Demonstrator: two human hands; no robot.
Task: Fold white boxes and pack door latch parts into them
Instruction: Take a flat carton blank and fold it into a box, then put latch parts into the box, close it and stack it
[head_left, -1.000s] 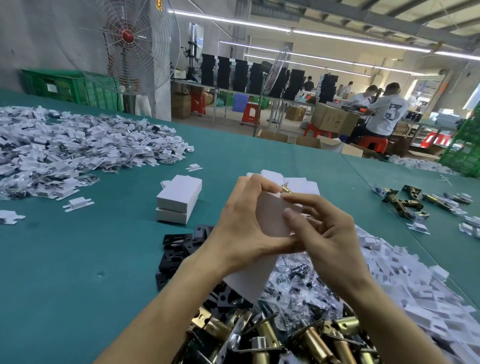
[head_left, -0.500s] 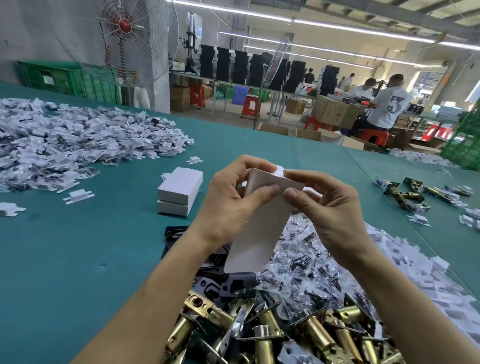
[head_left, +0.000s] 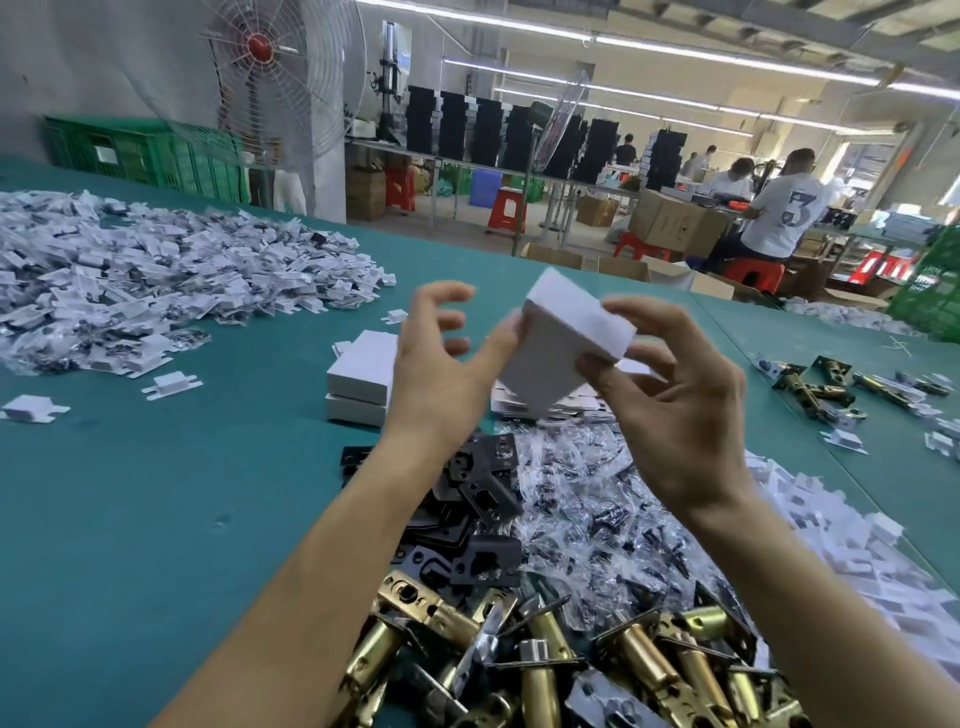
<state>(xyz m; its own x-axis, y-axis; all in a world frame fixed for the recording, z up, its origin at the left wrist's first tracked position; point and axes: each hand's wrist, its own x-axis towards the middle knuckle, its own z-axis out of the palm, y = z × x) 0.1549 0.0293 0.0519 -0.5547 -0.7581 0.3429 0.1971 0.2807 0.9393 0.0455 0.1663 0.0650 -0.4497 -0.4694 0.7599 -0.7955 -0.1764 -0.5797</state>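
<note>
My right hand (head_left: 685, 415) grips the white box (head_left: 561, 343), thumb under its lower right corner and fingertips on its right end. The box is tilted and raised clear of the bench (head_left: 156, 519). My left hand (head_left: 441, 374) is spread with its fingers loosely bent, and only its thumb touches the box's left edge. The box is closed, so its contents cannot be seen. Two stacked boxes (head_left: 363, 374) lie just beyond my left hand. At the bench's near edge lie loose heaps of brass latch bolts (head_left: 545, 665), black plates (head_left: 478, 499) and bagged screws (head_left: 597, 493).
</note>
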